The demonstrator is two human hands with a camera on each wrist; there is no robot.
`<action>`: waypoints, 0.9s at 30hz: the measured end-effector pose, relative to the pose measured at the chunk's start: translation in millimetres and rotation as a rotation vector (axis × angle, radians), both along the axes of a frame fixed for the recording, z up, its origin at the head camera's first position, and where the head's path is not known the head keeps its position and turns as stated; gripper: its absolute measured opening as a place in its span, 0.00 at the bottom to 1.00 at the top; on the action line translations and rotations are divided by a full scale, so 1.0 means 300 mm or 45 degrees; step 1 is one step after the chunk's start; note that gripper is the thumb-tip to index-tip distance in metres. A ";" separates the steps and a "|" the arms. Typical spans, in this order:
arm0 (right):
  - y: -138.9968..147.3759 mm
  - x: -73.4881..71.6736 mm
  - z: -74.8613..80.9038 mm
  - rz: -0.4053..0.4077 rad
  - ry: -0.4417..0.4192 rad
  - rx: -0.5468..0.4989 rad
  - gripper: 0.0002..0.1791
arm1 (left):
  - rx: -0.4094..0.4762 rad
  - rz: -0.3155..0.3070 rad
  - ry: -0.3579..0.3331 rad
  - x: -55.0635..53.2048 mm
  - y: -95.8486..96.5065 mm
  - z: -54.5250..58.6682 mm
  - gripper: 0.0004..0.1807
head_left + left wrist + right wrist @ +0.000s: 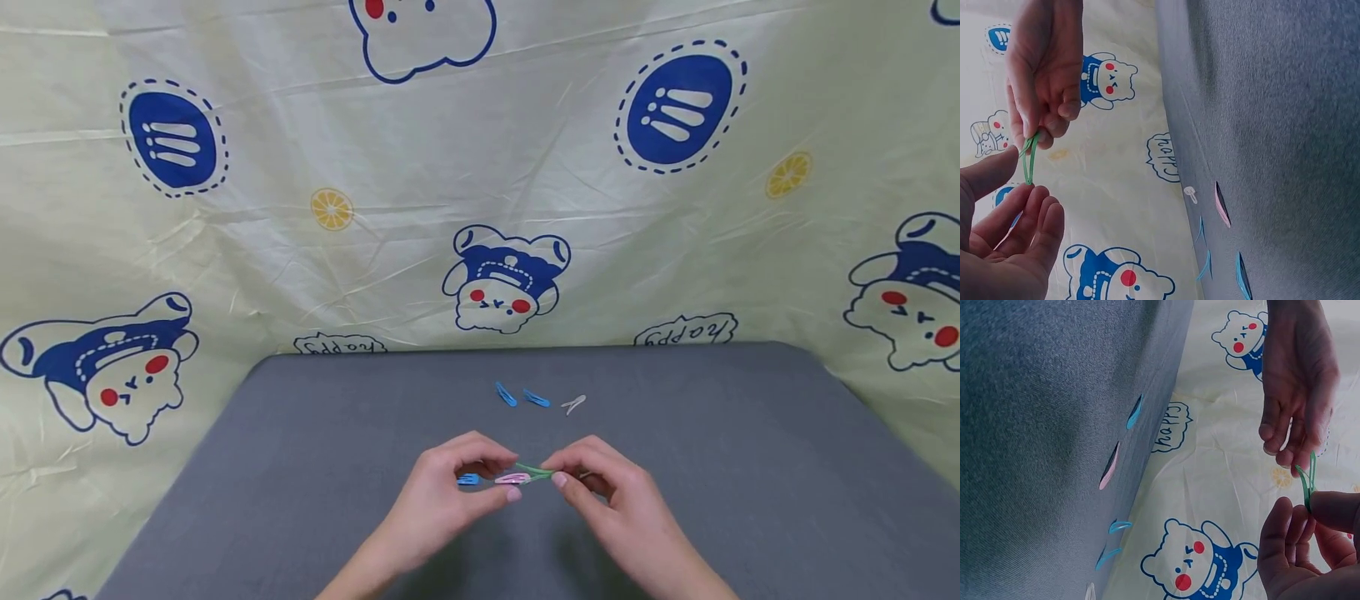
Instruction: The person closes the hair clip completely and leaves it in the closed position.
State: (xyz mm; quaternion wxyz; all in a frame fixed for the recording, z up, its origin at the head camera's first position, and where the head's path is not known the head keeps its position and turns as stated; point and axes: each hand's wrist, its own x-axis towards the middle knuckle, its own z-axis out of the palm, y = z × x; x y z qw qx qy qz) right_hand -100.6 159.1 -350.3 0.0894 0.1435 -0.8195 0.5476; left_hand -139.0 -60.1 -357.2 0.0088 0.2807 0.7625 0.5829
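A green snap hair clip [534, 472] is held up between the two hands, its prongs spread apart. My right hand [618, 500] pinches one end between thumb and forefinger, plainer in the right wrist view, where the green snap hair clip [1307, 487] stands above the thumb. My left hand [442, 483] has thumb and forefinger at the clip's other end, the left hand [1016, 237] touching it with the fingertips. A pink hair clip [513, 478] lies on the table beyond the left fingers. Beside it is a blue hair clip [468, 479], partly hidden by the left hand.
Two blue hair clips, one left [506, 394] and one right [536, 398], lie farther back on the grey table [337, 433]. To their right is a pale hair clip [574, 405], its prongs spread. A printed cloth [405, 167] hangs behind the table.
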 end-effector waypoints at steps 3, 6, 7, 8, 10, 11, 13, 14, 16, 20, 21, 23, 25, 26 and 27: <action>-0.003 0.002 -0.009 0.025 0.045 -0.017 0.07 | 0.012 0.002 0.016 0.004 0.007 -0.003 0.12; -0.007 0.004 -0.019 0.054 0.093 -0.040 0.07 | 0.019 0.002 0.040 0.007 0.012 -0.007 0.11; -0.009 0.005 -0.021 0.061 0.103 -0.047 0.07 | 0.017 0.005 0.051 0.008 0.013 -0.009 0.11; -0.011 0.006 -0.024 0.065 0.106 -0.054 0.07 | 0.015 0.009 0.064 0.008 0.014 -0.010 0.10; -0.015 0.008 -0.027 0.071 0.111 -0.062 0.07 | 0.012 0.021 0.089 0.008 0.015 -0.013 0.07; -0.016 0.008 -0.028 0.072 0.112 -0.064 0.07 | 0.013 0.025 0.092 0.008 0.016 -0.014 0.06; -0.020 0.009 -0.029 0.072 0.108 -0.065 0.07 | 0.013 0.040 0.104 0.008 0.016 -0.016 0.05; -0.021 0.009 -0.030 0.072 0.101 -0.065 0.07 | 0.015 0.045 0.107 0.007 0.016 -0.017 0.05; -0.023 0.010 -0.029 0.068 0.081 -0.065 0.06 | 0.019 0.051 0.103 0.006 0.015 -0.019 0.04; -0.025 0.012 -0.029 0.058 0.036 -0.067 0.06 | 0.021 0.053 0.100 0.005 0.014 -0.023 0.05; -0.026 0.012 -0.030 0.057 0.033 -0.066 0.06 | 0.022 0.051 0.102 0.005 0.015 -0.024 0.05; -0.026 0.012 -0.033 0.058 0.043 -0.063 0.06 | 0.023 0.047 0.114 0.005 0.016 -0.027 0.05; -0.027 0.012 -0.037 0.062 0.060 -0.064 0.07 | 0.024 0.036 0.129 0.005 0.017 -0.029 0.05; -0.027 0.011 -0.039 0.064 0.069 -0.066 0.07 | 0.027 0.028 0.136 0.004 0.018 -0.030 0.06; -0.027 0.011 -0.041 0.067 0.075 -0.069 0.07 | 0.029 0.022 0.145 0.004 0.018 -0.031 0.06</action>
